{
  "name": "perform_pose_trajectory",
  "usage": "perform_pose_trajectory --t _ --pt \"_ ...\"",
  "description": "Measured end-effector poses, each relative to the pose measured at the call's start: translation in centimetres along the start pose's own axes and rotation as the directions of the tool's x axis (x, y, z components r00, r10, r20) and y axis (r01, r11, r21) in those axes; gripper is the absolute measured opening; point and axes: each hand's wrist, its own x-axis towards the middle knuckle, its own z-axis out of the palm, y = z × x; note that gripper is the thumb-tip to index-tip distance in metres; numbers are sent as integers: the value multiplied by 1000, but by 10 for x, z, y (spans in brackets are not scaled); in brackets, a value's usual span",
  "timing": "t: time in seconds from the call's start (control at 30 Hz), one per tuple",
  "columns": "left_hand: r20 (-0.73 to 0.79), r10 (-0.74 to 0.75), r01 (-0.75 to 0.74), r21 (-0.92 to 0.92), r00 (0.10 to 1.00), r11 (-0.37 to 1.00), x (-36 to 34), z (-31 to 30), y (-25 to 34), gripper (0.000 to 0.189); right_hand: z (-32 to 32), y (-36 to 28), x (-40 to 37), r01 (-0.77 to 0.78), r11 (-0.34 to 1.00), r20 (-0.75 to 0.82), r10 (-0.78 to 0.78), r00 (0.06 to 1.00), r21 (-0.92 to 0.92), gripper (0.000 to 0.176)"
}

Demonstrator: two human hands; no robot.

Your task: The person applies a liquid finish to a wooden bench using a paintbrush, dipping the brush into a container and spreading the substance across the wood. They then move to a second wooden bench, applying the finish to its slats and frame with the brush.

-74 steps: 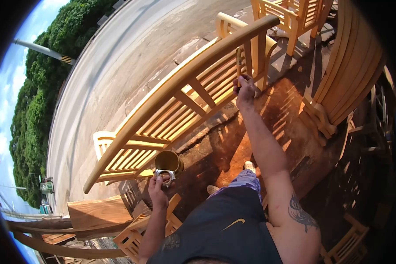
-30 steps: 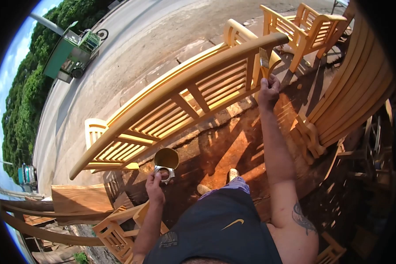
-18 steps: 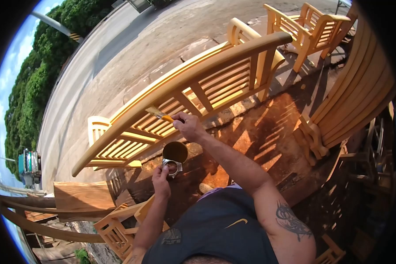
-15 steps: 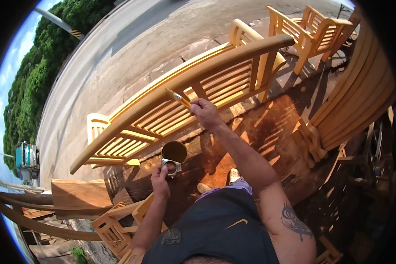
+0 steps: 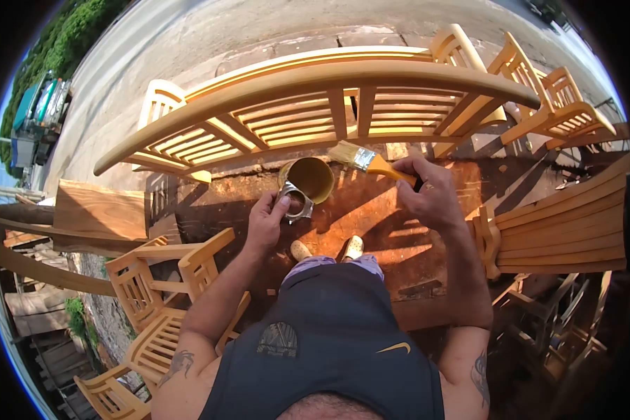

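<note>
My left hand [image 5: 268, 218] grips a round paint can [image 5: 331, 183] by a metal ring-shaped fitting on its near side, thumb over the ring. The can's open mouth faces up and its inside looks yellowish brown. In my right hand [image 5: 430, 192] is a flat paintbrush [image 5: 379, 166] with a yellow handle, fingers closed round the handle's end. Its pale bristles point left, just right of the can's rim. Beyond both hands stands a long slatted wooden bench [image 5: 343, 73], its curved top rail nearest to me.
Wooden armchairs stand at the right [image 5: 539, 91] and lower left [image 5: 157, 315]. Stacked curved boards [image 5: 567, 217] lie at the right, and a wooden slab [image 5: 101, 210] at the left. A road with a parked truck [image 5: 40, 122] runs beyond the bench.
My right hand has drawn the brush away from the bench's top rail, back beside the can. The view has turned, and the can now sits nearer the brush.
</note>
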Motion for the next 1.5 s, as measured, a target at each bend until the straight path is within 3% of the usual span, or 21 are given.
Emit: perform_pose_trajectory --t 0.1,0.27,0.5,0.63,0.73,0.83,0.97,1.07,1.5 --pt "44 25 -29 86 999 996 7 -8 -11 21 23 -9 8 308 901 183 -262 948 -305 20" --pt "73 36 -44 101 997 994 4 3 -1 22 71 -19 25 437 752 488 -178 855 -492 14" --pt "110 -7 -5 103 994 995 2 3 -6 23 122 -6 38 521 647 653 -48 756 -556 12" --pt "67 66 -68 31 996 997 2 8 -6 22 99 -16 37 478 693 587 -97 804 -539 14" --pt "43 -14 17 -54 999 998 4 3 -1 22 69 -22 38 436 745 498 -161 852 -504 14" --pt "34 17 -18 35 999 999 9 -4 1 23 54 -24 39 422 756 432 -205 878 -501 13" --pt "53 22 -23 16 998 1000 15 -10 5 22 44 -30 44 425 754 400 -234 886 -501 15" --pt "71 -41 44 -42 997 998 22 -18 12 20 42 -36 49 409 765 372 -237 897 -498 14" --pt "137 14 -12 -20 990 1000 58 -63 15 19 44 -66 62 253 793 230 -145 962 -555 19"
